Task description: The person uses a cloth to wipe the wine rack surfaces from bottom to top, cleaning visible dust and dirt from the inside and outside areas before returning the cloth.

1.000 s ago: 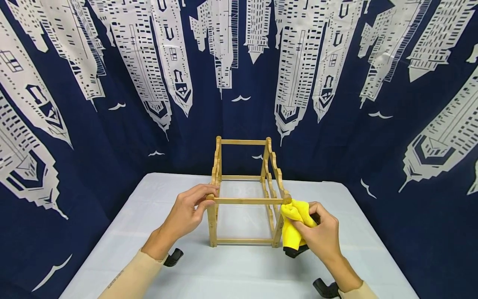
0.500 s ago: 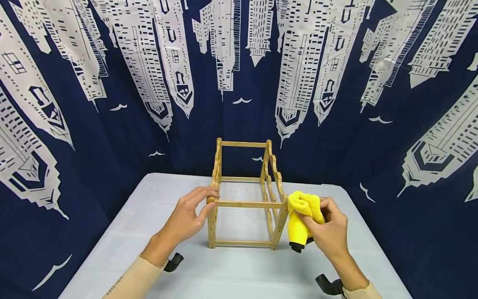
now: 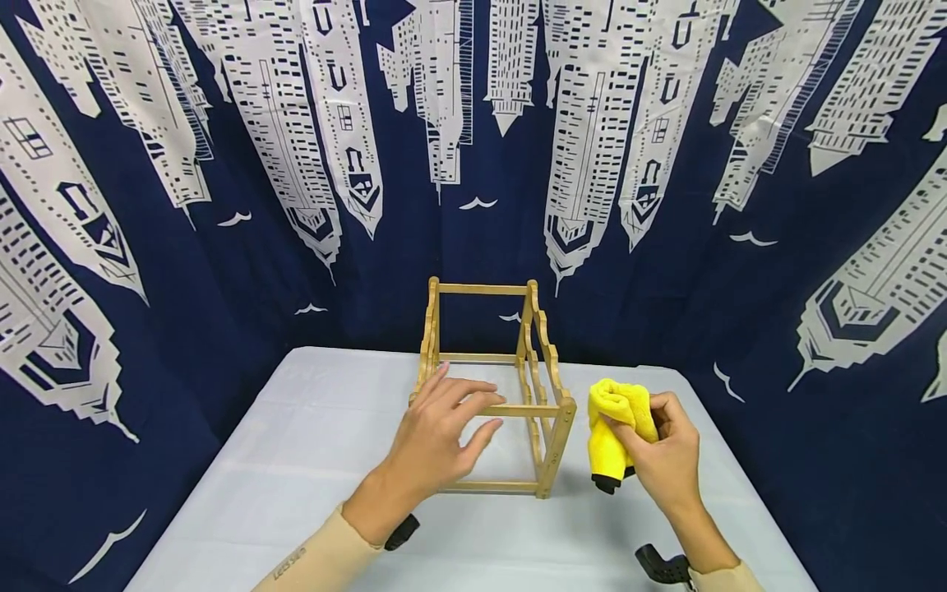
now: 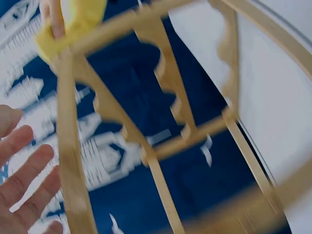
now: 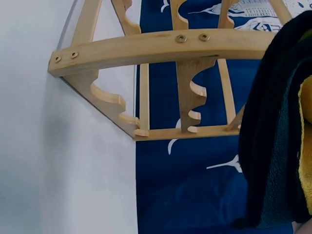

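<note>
A light wooden rack (image 3: 555, 448) with scalloped side rails stands upright on the table. My left hand (image 3: 436, 432) hovers in front of its top front bar, fingers spread and holding nothing; the left wrist view shows those fingers (image 4: 29, 170) apart from the nearest wooden post. To the right of the rack, my right hand (image 3: 666, 448) grips a bunched yellow cloth (image 3: 617, 411) with black edging, held a little away from the frame. Close up in the right wrist view, the cloth (image 5: 273, 146) shows its dark side, near a rack post (image 5: 146, 47) with metal screws.
The rack stands on a table with a white cover (image 3: 318, 427). Behind and around the table hangs a dark blue curtain (image 3: 473, 238) printed with white buildings and birds. A black wrist mount (image 3: 662, 566) is on the right wrist.
My left hand has let go of the rack's top left corner and moved right across the front bar. The cloth in my right hand has come off the right front corner, moving right.
</note>
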Demonstrator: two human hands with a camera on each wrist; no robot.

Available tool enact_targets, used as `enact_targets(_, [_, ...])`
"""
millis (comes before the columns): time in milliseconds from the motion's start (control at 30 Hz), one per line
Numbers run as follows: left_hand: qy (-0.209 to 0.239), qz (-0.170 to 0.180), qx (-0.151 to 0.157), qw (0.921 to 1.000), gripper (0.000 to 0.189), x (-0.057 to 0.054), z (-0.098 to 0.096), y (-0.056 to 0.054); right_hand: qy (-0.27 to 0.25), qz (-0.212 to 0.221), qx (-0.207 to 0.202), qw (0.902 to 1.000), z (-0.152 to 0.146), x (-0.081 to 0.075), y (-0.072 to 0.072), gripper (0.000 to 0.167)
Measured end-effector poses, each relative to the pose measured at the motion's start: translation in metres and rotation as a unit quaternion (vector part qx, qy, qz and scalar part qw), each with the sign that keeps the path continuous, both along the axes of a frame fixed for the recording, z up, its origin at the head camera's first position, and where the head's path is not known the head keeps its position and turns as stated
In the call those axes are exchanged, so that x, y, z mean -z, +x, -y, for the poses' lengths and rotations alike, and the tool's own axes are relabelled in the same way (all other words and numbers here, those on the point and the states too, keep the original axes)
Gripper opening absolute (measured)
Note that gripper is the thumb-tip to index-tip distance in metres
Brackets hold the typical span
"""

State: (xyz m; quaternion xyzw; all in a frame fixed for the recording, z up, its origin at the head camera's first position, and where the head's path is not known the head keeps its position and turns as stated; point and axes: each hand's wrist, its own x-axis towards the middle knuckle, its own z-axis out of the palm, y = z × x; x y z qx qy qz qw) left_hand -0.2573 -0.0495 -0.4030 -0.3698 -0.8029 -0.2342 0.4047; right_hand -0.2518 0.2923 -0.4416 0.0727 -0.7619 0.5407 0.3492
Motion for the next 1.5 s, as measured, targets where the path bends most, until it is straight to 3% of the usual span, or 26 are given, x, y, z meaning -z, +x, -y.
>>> enact_targets(133, [-0.020, 0.021, -0.004, 0.9996, 0.028, -0.003, -0.042, 0.001, -0.005, 0.008, 0.011, 0.9999, -0.002, 0.004, -0.004, 0.038])
enact_targets(300, [-0.049, 0.019, -0.056, 0.9971, 0.037, -0.003, -0.086, -0.006, -0.008, 0.003, 0.012, 0.9999, -0.003, 0.009, -0.010, 0.038])
enact_targets(433, [-0.050, 0.006, -0.108, 0.9929, 0.038, -0.001, -0.106, -0.012, -0.021, 0.003, 0.012, 0.9997, -0.005, 0.012, -0.012, 0.038])
enact_targets(567, [-0.019, 0.025, -0.121, 0.9922, 0.029, 0.000, -0.115, -0.015, -0.026, 0.009, 0.018, 0.9994, -0.006, 0.016, -0.012, 0.038])
enact_targets(800, [0.023, 0.071, -0.096, 0.9926, 0.019, 0.000, -0.114, -0.013, -0.023, 0.033, 0.024, 0.9989, -0.005, 0.022, -0.011, 0.040])
enact_targets(1033, [0.053, 0.093, -0.063, 0.9923, 0.021, 0.000, -0.101, -0.006, -0.027, 0.034, 0.022, 0.9988, -0.004, 0.023, -0.008, 0.039])
enact_targets(1267, [0.048, 0.108, -0.039, 0.9922, 0.022, -0.001, -0.080, 0.003, -0.023, 0.054, 0.016, 0.9981, -0.007, 0.030, -0.006, 0.039])
enact_targets(1500, [0.046, 0.117, 0.018, 0.9919, 0.020, 0.001, -0.052, 0.005, -0.014, 0.072, 0.006, 0.9973, -0.006, 0.035, -0.005, 0.039])
